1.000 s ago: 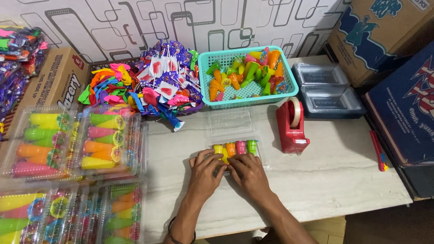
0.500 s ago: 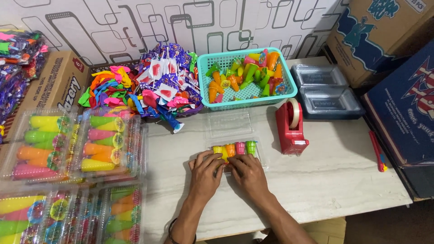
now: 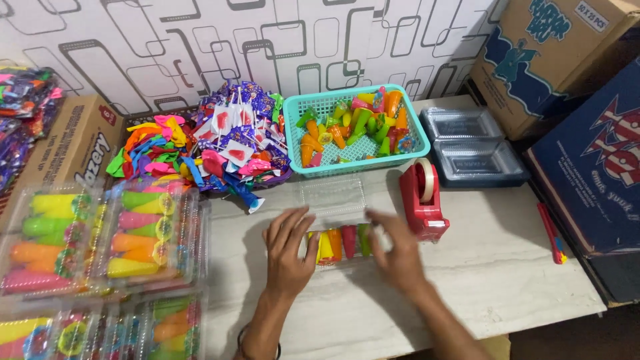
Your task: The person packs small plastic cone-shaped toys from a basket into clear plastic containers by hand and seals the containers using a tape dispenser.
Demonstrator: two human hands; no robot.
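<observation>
A clear plastic clamshell box (image 3: 333,200) lies open on the white table, its lid tipped toward the back. Its front half holds a row of yellow, orange, red and green cone toys (image 3: 341,243). My left hand (image 3: 288,253) rests flat at the box's left end, fingers spread and touching it. My right hand (image 3: 398,255) is blurred at the box's right end, fingers apart beside the green cone.
A teal basket (image 3: 420,140) of cone toys stands behind the box, a red tape dispenser (image 3: 423,200) right of it. Filled clamshells (image 3: 100,233) are stacked at left, balloons and lollipops (image 3: 207,143) behind, empty trays (image 3: 470,147) and cardboard boxes (image 3: 587,167) at right.
Both hands have shifted apart from over the cones to the two ends of the box. The right hand is moving and blurred.
</observation>
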